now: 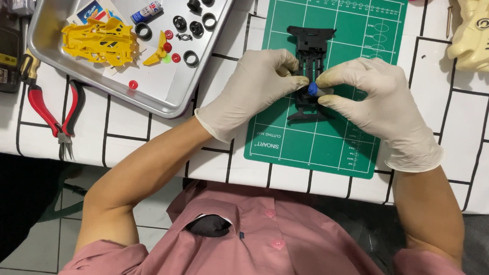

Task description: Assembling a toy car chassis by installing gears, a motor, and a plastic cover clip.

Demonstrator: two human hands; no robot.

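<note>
While latex-gloved hands [308,88], ribbed black chassis [311,52]

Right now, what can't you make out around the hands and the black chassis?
- Head view: middle of the black chassis, hidden by both hands.
- Small blue part: only a tip shows between the left hand and right hand fingertips.
- Cream body shell: cut by the frame edge.
</note>
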